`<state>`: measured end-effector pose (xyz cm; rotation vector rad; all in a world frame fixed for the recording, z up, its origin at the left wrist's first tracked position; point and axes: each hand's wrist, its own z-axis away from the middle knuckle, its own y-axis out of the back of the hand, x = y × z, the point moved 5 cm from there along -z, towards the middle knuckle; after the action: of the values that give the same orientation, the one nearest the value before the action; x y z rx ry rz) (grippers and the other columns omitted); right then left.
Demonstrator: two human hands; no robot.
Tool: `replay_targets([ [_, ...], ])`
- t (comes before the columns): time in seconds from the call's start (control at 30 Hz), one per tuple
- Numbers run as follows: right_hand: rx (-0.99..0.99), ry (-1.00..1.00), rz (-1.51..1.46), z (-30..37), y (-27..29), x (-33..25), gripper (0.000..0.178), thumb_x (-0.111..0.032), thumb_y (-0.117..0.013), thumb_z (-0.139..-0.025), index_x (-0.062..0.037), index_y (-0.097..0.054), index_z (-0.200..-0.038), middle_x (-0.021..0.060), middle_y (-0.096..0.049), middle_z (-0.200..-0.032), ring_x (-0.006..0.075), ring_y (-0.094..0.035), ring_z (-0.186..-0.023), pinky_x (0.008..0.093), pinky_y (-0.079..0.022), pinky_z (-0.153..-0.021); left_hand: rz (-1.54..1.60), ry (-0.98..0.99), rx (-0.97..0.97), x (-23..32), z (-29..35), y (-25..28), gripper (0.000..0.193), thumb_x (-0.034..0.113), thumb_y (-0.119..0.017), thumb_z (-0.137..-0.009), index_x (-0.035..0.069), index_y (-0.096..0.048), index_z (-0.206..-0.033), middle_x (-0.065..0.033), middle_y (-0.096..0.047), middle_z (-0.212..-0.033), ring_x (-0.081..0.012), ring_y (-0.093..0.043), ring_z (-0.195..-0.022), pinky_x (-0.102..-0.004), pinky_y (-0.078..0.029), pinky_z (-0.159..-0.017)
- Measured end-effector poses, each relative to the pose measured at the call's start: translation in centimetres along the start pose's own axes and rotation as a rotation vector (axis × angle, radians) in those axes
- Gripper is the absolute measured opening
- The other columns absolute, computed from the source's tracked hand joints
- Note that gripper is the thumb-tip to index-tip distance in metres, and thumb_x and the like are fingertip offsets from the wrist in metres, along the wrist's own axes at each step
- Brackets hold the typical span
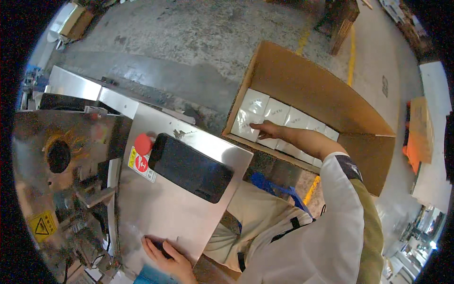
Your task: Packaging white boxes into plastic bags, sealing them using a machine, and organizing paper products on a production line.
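My right hand (269, 131) reaches down into an open cardboard box (312, 73) on the right. Its fingers are apart and touch the top of a white packet (244, 124) in clear, shiny wrapping. Several like packets (276, 111) lie in rows beside it, with small dark marks on top. At the lower edge my left hand (170, 260), in a blue cuff, lies on the metal machine top (184, 215), fingers stretched out. A dark patch shows between its fingers and thumb; I cannot make out what it is.
A black rectangular device (191, 168) lies on the machine top beside a red button (143, 143) and warning stickers (141, 164). Metal machine parts (71, 184) stand at the left. Something blue (283, 189) is below the box. A wooden structure (343, 26) stands at the back.
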<state>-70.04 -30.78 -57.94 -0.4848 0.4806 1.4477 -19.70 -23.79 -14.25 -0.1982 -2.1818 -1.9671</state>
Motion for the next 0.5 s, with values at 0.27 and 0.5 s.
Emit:
replay_targets([
  [0.27, -0.163, 0.383, 1.403, 4.5, 1.4, -3.8, 0.055, -0.046, -0.068, -0.084, 0.0008, -0.067, -0.113, 0.0234, -0.067, -0.109, 0.0348, -0.067, -0.1, 0.0445, -0.053, -0.085, -0.116, -0.038, 0.068, 1.1, 0.7, 2.5, 0.043, 0.017, -0.053, -0.099, -0.01, -0.052, -0.132, -0.0274, -0.047, -0.141, -0.0409, -0.047, -0.129, -0.0443, -0.038, -0.109],
  [0.5, 0.081, 0.556, 1.209, 12.6, 5.5, -9.6, 0.049, -0.044, -0.065, -0.086, 0.0014, -0.066, -0.105, 0.0233, -0.068, -0.103, 0.0409, -0.065, -0.098, 0.0476, -0.051, -0.083, 0.818, 0.638, -0.136, -17.7, 7.8, 11.7, 0.04, 0.028, -0.054, -0.1, -0.003, -0.063, -0.123, -0.0217, -0.059, -0.132, -0.0339, -0.055, -0.123, -0.0436, -0.043, -0.105],
])
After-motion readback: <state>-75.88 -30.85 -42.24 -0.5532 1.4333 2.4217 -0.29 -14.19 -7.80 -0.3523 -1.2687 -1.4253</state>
